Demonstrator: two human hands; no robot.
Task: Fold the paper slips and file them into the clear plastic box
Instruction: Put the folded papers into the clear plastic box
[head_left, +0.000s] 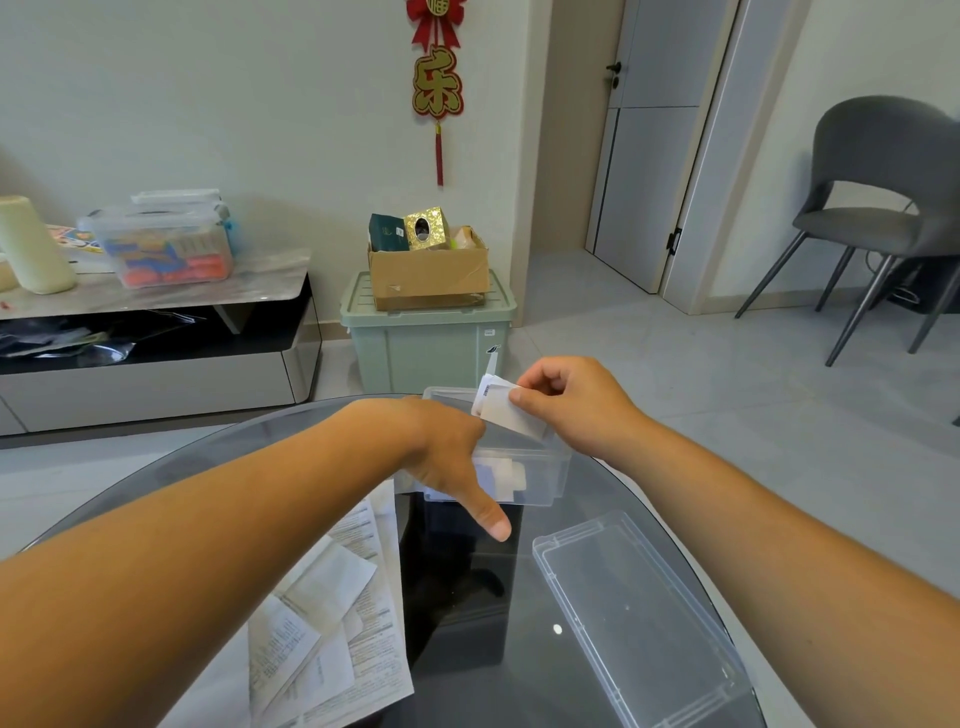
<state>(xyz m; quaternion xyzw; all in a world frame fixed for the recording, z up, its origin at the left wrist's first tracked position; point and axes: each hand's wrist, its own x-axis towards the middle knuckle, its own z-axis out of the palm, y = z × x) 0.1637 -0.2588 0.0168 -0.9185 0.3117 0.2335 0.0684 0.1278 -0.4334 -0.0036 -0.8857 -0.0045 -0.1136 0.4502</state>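
Your right hand pinches folded paper slip over clear plastic box, far bench edge; left hand on box, grip hidden.

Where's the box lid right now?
Head view, lower right: the clear lid lies flat on the glass table, nearer the person than the clear plastic box.

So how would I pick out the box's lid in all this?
Start at the round glass table. On its right side, nearer than the clear box, lies the lid: a flat, see-through tray shape, empty, unlike the box, which stands upright with slips inside.
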